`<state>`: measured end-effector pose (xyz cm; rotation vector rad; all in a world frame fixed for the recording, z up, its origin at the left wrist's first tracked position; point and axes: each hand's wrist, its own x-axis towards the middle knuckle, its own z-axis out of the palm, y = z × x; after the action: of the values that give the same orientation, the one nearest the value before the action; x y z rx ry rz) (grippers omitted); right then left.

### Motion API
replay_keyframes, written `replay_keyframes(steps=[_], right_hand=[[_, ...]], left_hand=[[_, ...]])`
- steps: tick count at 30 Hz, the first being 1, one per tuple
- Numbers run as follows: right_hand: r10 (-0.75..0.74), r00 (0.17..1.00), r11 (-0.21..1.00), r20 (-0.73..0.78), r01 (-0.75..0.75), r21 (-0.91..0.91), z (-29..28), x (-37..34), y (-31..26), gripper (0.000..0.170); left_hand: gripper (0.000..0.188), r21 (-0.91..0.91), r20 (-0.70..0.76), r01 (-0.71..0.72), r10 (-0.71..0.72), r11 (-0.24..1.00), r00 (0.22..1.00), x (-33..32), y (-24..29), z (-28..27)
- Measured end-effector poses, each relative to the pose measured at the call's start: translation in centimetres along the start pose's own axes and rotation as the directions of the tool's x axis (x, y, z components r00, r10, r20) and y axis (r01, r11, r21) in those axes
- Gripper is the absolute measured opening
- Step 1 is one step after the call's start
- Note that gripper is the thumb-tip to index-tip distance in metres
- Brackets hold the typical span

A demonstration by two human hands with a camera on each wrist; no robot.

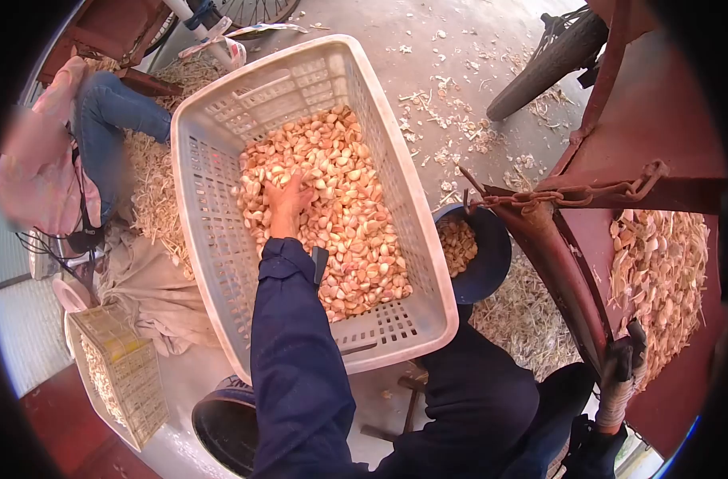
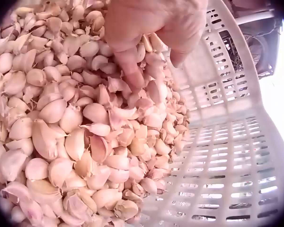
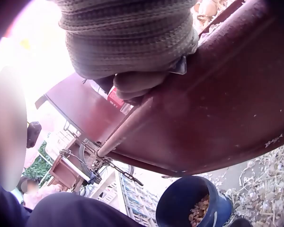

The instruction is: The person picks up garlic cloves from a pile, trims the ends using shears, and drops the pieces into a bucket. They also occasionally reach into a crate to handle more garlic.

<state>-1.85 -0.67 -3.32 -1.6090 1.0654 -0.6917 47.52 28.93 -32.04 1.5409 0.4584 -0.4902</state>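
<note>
A pale plastic crate [image 1: 424, 215] holds a large heap of peeled-apart garlic cloves [image 1: 356, 239], their skins pinkish and cream. My left hand [image 1: 286, 201] reaches down into the heap near its left side. In the left wrist view that hand [image 2: 146, 28] has an index finger pointing into the cloves [image 2: 52, 113], thumb to the side, a few cloves under the palm. My right hand [image 3: 128, 42], in a ribbed knit glove with bare fingertips [image 3: 137, 84], is at the rim of a red metal tub [image 3: 217, 99]. Whether its fingers grip anything, I cannot tell.
A blue bucket [image 1: 492, 263] with some cloves stands right of the crate. Garlic also lies in the red tub [image 1: 675, 144], whose rim carries a rusty chain [image 1: 603, 191]. A small yellowish crate [image 1: 128, 375] is at lower left. Husks [image 1: 480, 132] litter the floor.
</note>
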Motion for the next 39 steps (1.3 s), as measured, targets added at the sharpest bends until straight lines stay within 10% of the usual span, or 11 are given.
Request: replay_keyframes(steps=[3,5,8,11,14,18,22,24,27,31,39], right_hand=[[0.061,0.998,0.997,0.027,-0.059,-0.053,0.1,-0.2,-0.3,0.057],[0.002,1.0,1.0,0.016,-0.002,0.021,-0.4,-0.1,0.8,0.059],[0.016,0.998,1.0,0.058,-0.015,-0.016,-0.3,-0.2,0.4,0.065],[-0.02,0.998,1.0,0.057,0.02,0.009,-1.2,-0.1,1.8,0.069],[-0.001,0.998,0.997,0.063,-0.004,0.072,-0.4,-0.5,0.9,0.069],[0.069,0.997,0.996,0.028,-0.071,0.054,2.0,-1.1,-3.5,0.058],[0.032,0.987,0.998,0.159,-0.023,-0.059,0.4,-1.0,-3.9,0.04],[-0.111,0.974,0.973,0.197,0.147,-0.178,-1.6,-1.5,-3.6,0.033],[-0.107,0.958,0.928,0.266,0.192,-0.319,-5.1,-2.4,-5.6,0.041],[-0.116,0.976,0.897,0.182,0.181,-0.403,-9.6,-0.7,-7.0,0.046],[-0.325,0.941,0.899,-0.09,0.337,0.28,-13.0,3.8,-7.6,0.044]], left_hand=[[0.08,-0.051,0.075,-0.129,0.133,0.99,0.988,-1.4,1.4,2.1],[0.077,0.751,0.259,-0.483,0.472,0.45,0.843,-0.7,-1.7,0.4],[0.091,0.974,0.189,-0.218,-0.296,-0.068,0.936,-8.1,0.4,0.0],[0.093,0.976,0.157,-0.024,-0.619,0.218,0.769,-11.3,-1.1,0.9],[0.091,0.78,0.589,-0.606,-0.513,0.158,0.624,-9.8,-5.8,0.2],[0.077,0.815,0.579,-0.371,-0.585,0.445,0.568,-16.3,0.1,3.7],[0.038,0.683,0.667,-0.613,0.003,0.396,0.745,-18.9,5.0,4.8],[0.03,0.564,0.617,-0.565,0.147,0.602,0.773,-22.8,8.4,5.2],[0.027,0.371,0.639,-0.713,0.393,0.595,0.661,-31.3,12.4,7.9],[0.022,0.198,0.853,-0.855,0.345,0.479,0.391,-42.4,14.4,16.5],[0.023,0.0,0.953,-0.99,0.299,-0.143,-0.043,-50.0,9.8,31.3]])
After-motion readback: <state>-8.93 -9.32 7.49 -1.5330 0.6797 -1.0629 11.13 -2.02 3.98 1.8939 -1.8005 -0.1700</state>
